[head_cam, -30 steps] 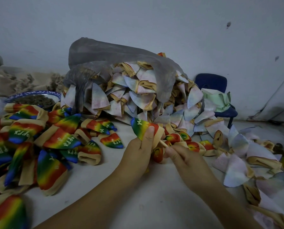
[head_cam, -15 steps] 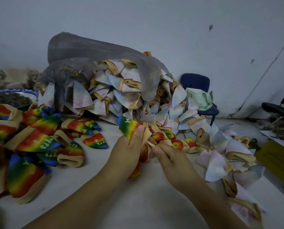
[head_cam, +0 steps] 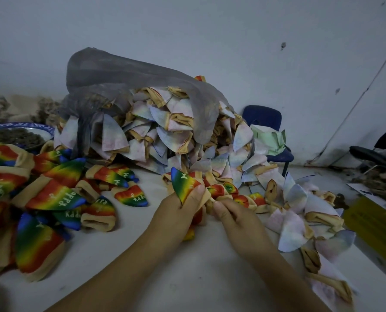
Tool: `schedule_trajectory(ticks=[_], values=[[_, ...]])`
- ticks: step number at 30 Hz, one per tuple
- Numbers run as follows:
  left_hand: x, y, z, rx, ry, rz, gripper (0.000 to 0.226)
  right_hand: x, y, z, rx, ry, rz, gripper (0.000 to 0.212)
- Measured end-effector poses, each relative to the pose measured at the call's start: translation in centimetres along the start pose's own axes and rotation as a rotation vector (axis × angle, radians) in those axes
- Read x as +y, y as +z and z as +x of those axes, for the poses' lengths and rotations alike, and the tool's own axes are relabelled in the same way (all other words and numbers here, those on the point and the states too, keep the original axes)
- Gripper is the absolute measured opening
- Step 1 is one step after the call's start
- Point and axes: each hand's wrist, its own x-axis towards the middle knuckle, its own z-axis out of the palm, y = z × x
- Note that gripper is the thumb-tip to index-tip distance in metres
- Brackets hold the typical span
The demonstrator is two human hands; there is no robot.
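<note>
1 rainbow piece [head_cam: 184, 184], diagonal, tip up-left

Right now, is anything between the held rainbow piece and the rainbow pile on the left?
Nothing visible. The left hand and right hand hold the rainbow piece; only bare table separates it from the rainbow pile.

- Left forearm [head_cam: 111, 273] and right forearm [head_cam: 284, 273] are bare. They run up from the bottom edge and angle in toward each other.
- Left grip [head_cam: 176, 212]: the back of the hand faces the camera. The thumb [head_cam: 197, 192] is pressed flat on a piece [head_cam: 184, 182], with the fingers curled under it.
- Right grip [head_cam: 237, 219]: just beside the left, knuckles up and fingers curled. Thumb and forefinger pinch the same piece's tan end.
- The two thumb tips sit close together, while the wrists are well apart.
</note>
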Motion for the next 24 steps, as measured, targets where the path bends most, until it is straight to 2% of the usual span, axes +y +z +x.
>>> schedule_trajectory(ticks=[5,7,10,12,13,16,20,21,24], values=[[-0.2,-0.7,0.7,-0.052,-0.039,-0.325,0.05,0.6,-0.5,0.3,0.037,-0.044,-0.05,0.051],[-0.1,-1.0,0.8,-0.028,-0.054,-0.352,0.044,0.6,-0.6,0.5,0.036,-0.059,-0.093,0.05],[0.3,-1.2,0.6,0.032,-0.092,-0.39,0.059,0.7,-0.6,0.6,0.02,-0.108,-0.178,0.037],[0.5,-1.1,0.5,0.105,-0.135,-0.359,0.066,0.8,-0.6,0.7,-0.01,-0.107,-0.225,0.027],[0.5,-1.1,0.4,0.146,-0.143,-0.314,0.062,0.7,-0.5,0.7,-0.022,-0.097,-0.23,0.026],[0.8,-1.1,0.2,0.168,-0.077,-0.186,0.058,-0.1,0.2,0.2,-0.003,-0.055,-0.169,0.026],[0.4,-1.6,0.6,0.151,-0.075,-0.053,0.059,-0.6,0.8,-0.3,0.035,-0.004,-0.23,0.049],[0.3,-1.6,0.8,0.119,-0.074,-0.036,0.061,-0.5,0.6,-0.1,0.046,-0.016,-0.232,0.05],[-0.2,-1.5,0.9,0.02,-0.084,-0.068,0.066,0.0,-0.1,0.6,0.104,-0.073,-0.233,0.029]])
